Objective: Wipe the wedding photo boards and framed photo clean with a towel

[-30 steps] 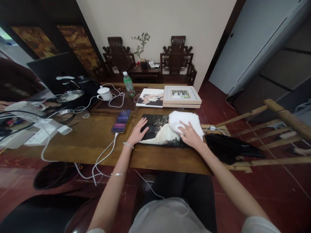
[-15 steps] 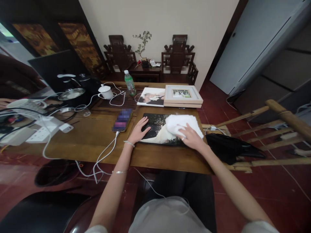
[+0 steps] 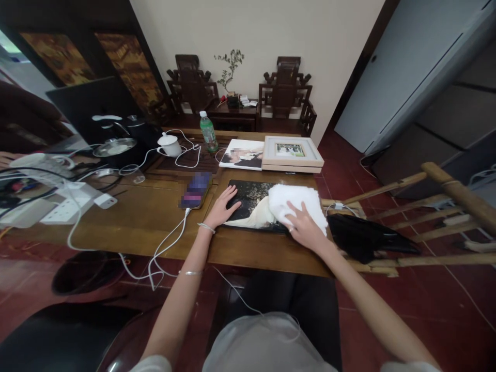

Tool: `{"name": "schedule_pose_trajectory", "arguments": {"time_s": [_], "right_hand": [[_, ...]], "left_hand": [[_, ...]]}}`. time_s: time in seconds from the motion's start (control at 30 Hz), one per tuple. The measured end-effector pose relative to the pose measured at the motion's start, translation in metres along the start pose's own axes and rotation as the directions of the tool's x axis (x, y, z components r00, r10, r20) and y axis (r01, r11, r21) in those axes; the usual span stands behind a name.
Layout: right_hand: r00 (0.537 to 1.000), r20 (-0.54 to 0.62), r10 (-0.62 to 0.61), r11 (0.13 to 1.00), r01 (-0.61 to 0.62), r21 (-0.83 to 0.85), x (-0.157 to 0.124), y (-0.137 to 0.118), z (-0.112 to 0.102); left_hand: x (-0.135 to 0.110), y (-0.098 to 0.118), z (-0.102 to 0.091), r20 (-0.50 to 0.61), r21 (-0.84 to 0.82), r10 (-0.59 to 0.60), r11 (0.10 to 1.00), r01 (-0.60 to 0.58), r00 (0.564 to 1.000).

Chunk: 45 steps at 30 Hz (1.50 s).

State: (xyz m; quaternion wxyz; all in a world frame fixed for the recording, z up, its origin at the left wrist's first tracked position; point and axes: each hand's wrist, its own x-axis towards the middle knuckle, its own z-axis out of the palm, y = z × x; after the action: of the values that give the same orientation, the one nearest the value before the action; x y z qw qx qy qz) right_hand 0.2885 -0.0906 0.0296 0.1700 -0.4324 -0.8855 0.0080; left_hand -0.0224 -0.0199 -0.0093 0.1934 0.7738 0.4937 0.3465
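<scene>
A dark photo panel with a white gown-like shape printed on it lies flat on the wooden table. My left hand rests on its left edge, fingers spread and holding nothing. Over the panel's right part is a folded white towel. My right hand, with a ring on one finger, grips and presses the towel from above, fingers bent into it. The towel hides the panel's right end.
Behind the panel lie a white-framed picture and a photo print. A phone on a cable is at left, with a green bottle, lidded cup and power strip beyond. A bamboo chair stands right.
My right hand and the towel have slid slightly right and toward me over the panel, baring a little more of the print. My left hand has stayed put.
</scene>
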Motion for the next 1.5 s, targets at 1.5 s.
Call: {"name": "schedule_pose_trajectory", "arguments": {"time_s": [1.5], "right_hand": [[0.99,0.138,-0.034,0.999,0.035,-0.003,0.078,0.013,0.006]], "left_hand": [[0.0,-0.007,0.001,0.008,-0.001,0.008,1.0,-0.008,1.0]]}}
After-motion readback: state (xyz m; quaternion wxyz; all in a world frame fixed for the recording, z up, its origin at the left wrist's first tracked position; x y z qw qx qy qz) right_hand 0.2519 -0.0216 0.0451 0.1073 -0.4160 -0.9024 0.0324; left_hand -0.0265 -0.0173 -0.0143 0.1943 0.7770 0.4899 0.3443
